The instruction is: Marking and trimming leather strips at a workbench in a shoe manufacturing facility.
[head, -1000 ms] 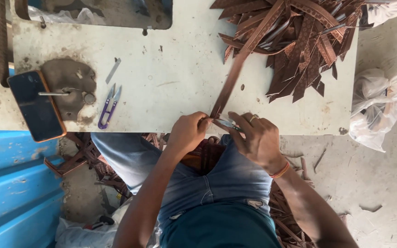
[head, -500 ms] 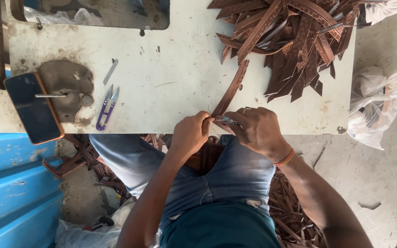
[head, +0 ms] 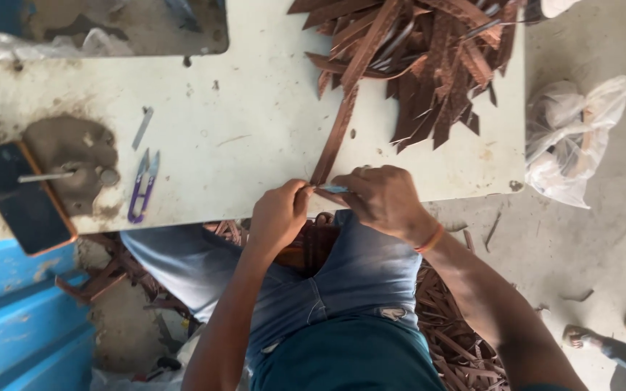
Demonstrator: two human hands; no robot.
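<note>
Now sitting slightly lower and further left in the frame than half a second ago: both hands, meeting at the near table edge at centre frame.

Left hand: fingers closing tightly, pinching the near end of the brown strip.
Right hand: curling narrowly around a small blue-handled tool, tip touching the strip's end just beside the left fingers; orange band showing at the wrist.
Brown strip: long, flat, narrow, leather-like, running diagonally from the hands up to the pile, lying in much the same line as before.
Pile of brown strips: upper right of centre, overlapping, pointed ends fanning outward, some textured.
Table: pale, scuffed, stained; bare stretch lying between the strip and the left-side items; right edge dropping off beside the plastic bag.
Purple thread snips: left of centre, lying flat, well apart from the hands.
Dark phone: far left, overhanging the table's near edge.
Clear plastic bag: crumpled, resting on grey floor at right.
Blue corrugated panel: lower left.
Brown offcuts: littering the floor beneath the knees.
</note>
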